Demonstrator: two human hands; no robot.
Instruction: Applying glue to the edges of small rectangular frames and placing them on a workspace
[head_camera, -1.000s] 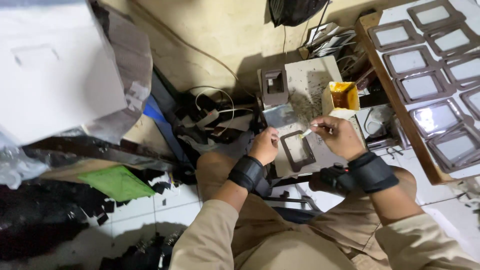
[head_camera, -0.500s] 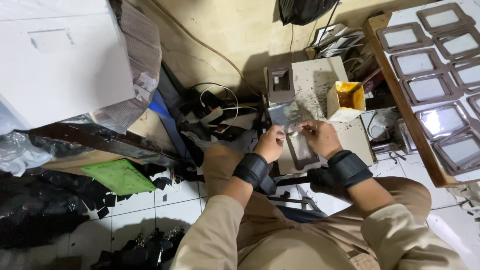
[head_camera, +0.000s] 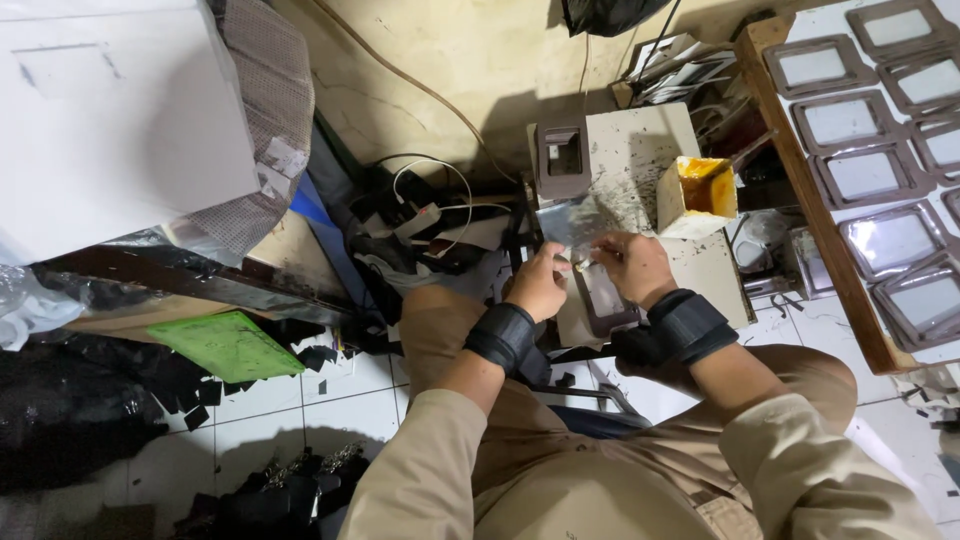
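Head view: we see both hands meeting over a small stained worktop (head_camera: 640, 150) by the wall. The left hand (head_camera: 540, 283) and the right hand (head_camera: 630, 265) each pinch an edge of a thin shiny sheet (head_camera: 572, 222), greyish and see-through, held up just above the worktop. Both hands are closed on it with fingertips, not a full fist. There is also a small pale bit between the fingertips, too small to tell what it is.

We judge the sheet light, floppy and slick, likely to crease or smudge, so take it by the edges or corners with a light pinch, both sides supported, never across the middle.

A dark rectangular frame (head_camera: 604, 297) lies on the worktop just under the hands. A second dark frame piece (head_camera: 562, 160) stands at the back of the worktop. A small box with yellow glue-like stuff (head_camera: 698, 192) sits near the right hand. Off to the right, a wooden board (head_camera: 800, 180) carries rows of similar frames (head_camera: 862, 175). Both wrists carry black wrist bands (head_camera: 690, 325). A green sheet (head_camera: 225, 345) lies on the floor to the left, well apart.
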